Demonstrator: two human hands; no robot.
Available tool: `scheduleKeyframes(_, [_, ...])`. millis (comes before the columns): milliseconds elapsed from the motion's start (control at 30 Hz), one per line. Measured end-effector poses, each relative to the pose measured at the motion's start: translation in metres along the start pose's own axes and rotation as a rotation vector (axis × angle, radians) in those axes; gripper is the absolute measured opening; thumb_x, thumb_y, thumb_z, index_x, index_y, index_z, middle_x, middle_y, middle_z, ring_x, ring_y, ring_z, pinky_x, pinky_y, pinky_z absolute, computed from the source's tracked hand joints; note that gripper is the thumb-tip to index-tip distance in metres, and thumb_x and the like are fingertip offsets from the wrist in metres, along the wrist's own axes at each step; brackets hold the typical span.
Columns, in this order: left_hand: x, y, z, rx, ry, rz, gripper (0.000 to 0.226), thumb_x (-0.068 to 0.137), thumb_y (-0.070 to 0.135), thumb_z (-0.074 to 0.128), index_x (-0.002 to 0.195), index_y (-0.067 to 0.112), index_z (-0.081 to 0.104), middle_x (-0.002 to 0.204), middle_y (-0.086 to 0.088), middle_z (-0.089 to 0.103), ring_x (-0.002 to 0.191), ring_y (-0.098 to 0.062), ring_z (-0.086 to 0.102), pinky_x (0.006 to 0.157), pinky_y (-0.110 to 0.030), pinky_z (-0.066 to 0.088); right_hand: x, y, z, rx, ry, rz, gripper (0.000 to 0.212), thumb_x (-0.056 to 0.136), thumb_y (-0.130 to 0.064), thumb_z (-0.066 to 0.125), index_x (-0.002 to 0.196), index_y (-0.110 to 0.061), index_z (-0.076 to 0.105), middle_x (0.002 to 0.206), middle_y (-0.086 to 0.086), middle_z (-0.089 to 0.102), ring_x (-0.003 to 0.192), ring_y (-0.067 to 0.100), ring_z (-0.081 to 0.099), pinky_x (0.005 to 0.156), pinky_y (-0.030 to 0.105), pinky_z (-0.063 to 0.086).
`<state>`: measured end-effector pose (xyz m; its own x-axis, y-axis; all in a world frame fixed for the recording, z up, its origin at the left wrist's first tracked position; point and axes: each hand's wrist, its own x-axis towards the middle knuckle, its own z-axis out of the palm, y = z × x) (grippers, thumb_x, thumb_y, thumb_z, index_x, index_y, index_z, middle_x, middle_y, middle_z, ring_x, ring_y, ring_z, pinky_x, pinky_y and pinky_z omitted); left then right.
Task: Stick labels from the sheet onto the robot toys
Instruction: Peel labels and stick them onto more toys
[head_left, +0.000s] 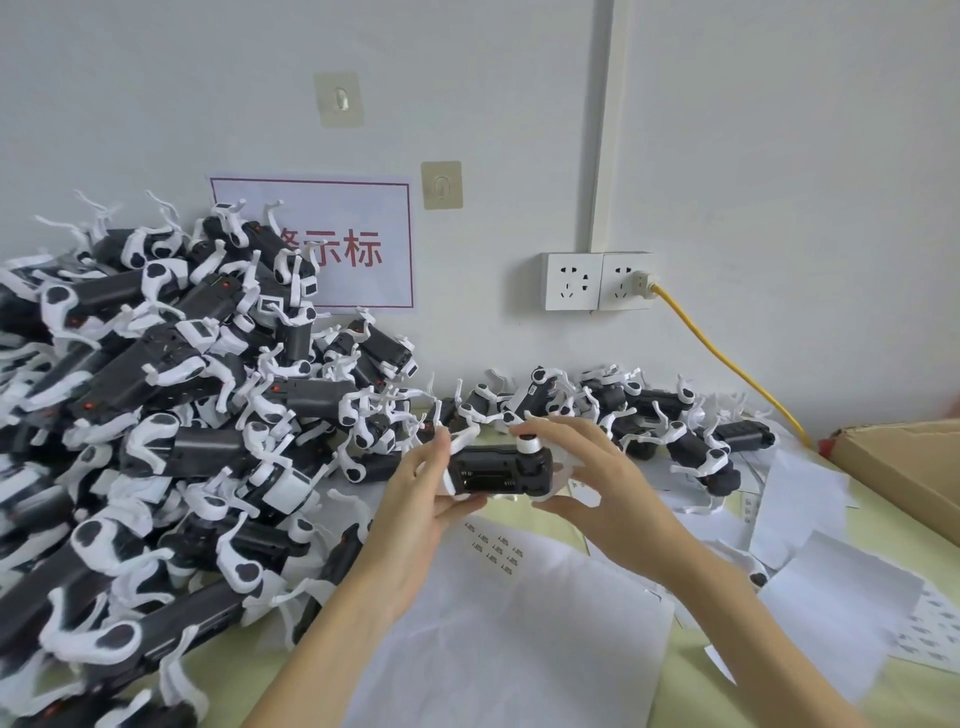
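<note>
I hold one black-and-white robot toy above the table, its underside with the battery bay facing me. My left hand grips its left end, thumb below and fingers behind. My right hand grips its right end, fingers curled over the top and thumb underneath. Directly below lies the white label sheet, with several small printed labels near its top edge. A big heap of robot toys fills the left side. A smaller row of robot toys lies along the wall behind my hands.
Loose white backing papers are scattered to the right on the pale green table. A cardboard box stands at the right edge. A yellow cable runs from the wall socket down to the table. Another label sheet lies far right.
</note>
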<state>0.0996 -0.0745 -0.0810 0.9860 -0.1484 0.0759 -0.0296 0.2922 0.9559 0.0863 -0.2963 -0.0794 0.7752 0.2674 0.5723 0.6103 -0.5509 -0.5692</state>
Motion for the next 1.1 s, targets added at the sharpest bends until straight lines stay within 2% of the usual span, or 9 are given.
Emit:
scheduleKeyframes(100, [0.002, 0.000, 0.000, -0.081, 0.017, -0.013, 0.048, 0.106, 0.043, 0.058, 0.137, 0.007, 0.064, 0.128, -0.009, 0.075, 0.118, -0.029, 0.073, 0.114, -0.047, 0.047, -0.002, -0.002, 0.003, -0.009, 0.058, 0.083, 0.094, 0.091, -0.007, 0.080, 0.155, -0.057, 0.032, 0.152, -0.015, 0.043, 0.139, 0.000, 0.046, 0.109, 0.026, 0.049])
scheduleKeyframes(167, [0.003, 0.000, -0.001, -0.177, 0.022, -0.023, 0.048, 0.104, 0.034, 0.061, 0.140, 0.002, 0.060, 0.132, -0.012, 0.073, 0.123, -0.029, 0.070, 0.115, -0.046, 0.046, -0.003, -0.002, 0.005, 0.251, 0.100, 0.280, 0.096, 0.095, -0.006, 0.075, 0.161, -0.051, 0.021, 0.144, -0.005, 0.057, 0.126, 0.001, 0.061, 0.100, 0.022, 0.054])
scheduleKeyframes(267, [0.004, -0.002, 0.000, -0.238, 0.075, -0.010, 0.047, 0.094, 0.019, 0.073, 0.136, 0.003, 0.061, 0.125, -0.013, 0.074, 0.115, -0.025, 0.072, 0.111, -0.043, 0.049, -0.001, -0.008, 0.005, 0.873, -0.073, 0.492, 0.057, 0.102, -0.001, 0.058, 0.155, -0.014, 0.043, 0.135, 0.020, 0.068, 0.123, 0.033, 0.069, 0.105, 0.035, 0.055])
scheduleKeyframes(367, [0.004, -0.003, 0.001, -0.260, 0.073, 0.005, 0.055, 0.081, 0.008, 0.079, 0.134, 0.009, 0.064, 0.116, -0.013, 0.070, 0.108, -0.025, 0.065, 0.100, -0.035, 0.048, 0.002, -0.013, 0.005, 1.091, -0.103, 0.549, 0.044, 0.102, -0.024, 0.065, 0.137, 0.003, 0.061, 0.135, 0.024, 0.067, 0.127, 0.040, 0.064, 0.104, 0.037, 0.056])
scheduleKeyframes(600, [0.002, -0.011, 0.004, 0.000, -0.010, 0.031, 0.071, 0.072, 0.053, 0.088, 0.135, 0.040, 0.058, 0.127, -0.014, 0.073, 0.124, -0.029, 0.068, 0.118, -0.045, 0.043, -0.001, -0.010, 0.006, 0.919, 0.026, 0.509, 0.048, 0.103, -0.027, 0.064, 0.122, 0.018, 0.059, 0.126, 0.023, 0.071, 0.123, 0.032, 0.068, 0.102, 0.033, 0.056])
scheduleKeyframes(767, [0.004, -0.014, 0.001, 0.087, -0.012, 0.051, 0.062, 0.074, 0.069, 0.082, 0.130, 0.056, 0.059, 0.125, -0.003, 0.076, 0.114, -0.028, 0.074, 0.117, -0.049, 0.043, 0.001, -0.022, 0.013, 0.689, 0.142, 0.571, 0.054, 0.095, -0.050, 0.068, 0.125, -0.005, 0.066, 0.114, 0.012, 0.078, 0.100, 0.033, 0.077, 0.095, 0.041, 0.060])
scheduleKeyframes(900, [0.000, -0.014, 0.003, 0.275, -0.099, 0.138, 0.059, 0.080, 0.082, 0.066, 0.135, 0.065, 0.050, 0.127, 0.017, 0.070, 0.092, -0.027, 0.080, 0.106, -0.046, 0.052, 0.003, -0.020, 0.015, 0.666, 0.278, 0.720, 0.050, 0.092, -0.062, 0.068, 0.123, -0.022, 0.063, 0.101, 0.012, 0.078, 0.074, 0.035, 0.077, 0.065, 0.033, 0.061])
scheduleKeyframes(1033, [-0.003, -0.018, -0.002, 0.848, -0.207, 0.409, 0.094, 0.070, 0.065, 0.088, 0.146, 0.068, 0.033, 0.128, 0.021, 0.043, 0.091, -0.006, 0.070, 0.084, -0.018, 0.056, 0.000, -0.007, 0.003, 0.725, 0.238, 0.986, 0.052, 0.098, -0.063, 0.053, 0.102, -0.015, 0.070, 0.068, 0.015, 0.070, 0.051, 0.026, 0.065, 0.049, 0.026, 0.049])
scheduleKeyframes(1100, [-0.002, -0.018, -0.004, 1.004, -0.160, 0.567, 0.088, 0.072, 0.057, 0.089, 0.143, 0.064, 0.039, 0.128, 0.024, 0.035, 0.105, -0.001, 0.060, 0.084, -0.012, 0.051, -0.001, 0.000, -0.004, 0.731, 0.164, 1.102, 0.057, 0.095, -0.068, 0.054, 0.090, -0.012, 0.064, 0.059, 0.010, 0.060, 0.043, 0.020, 0.053, 0.042, 0.021, 0.039])
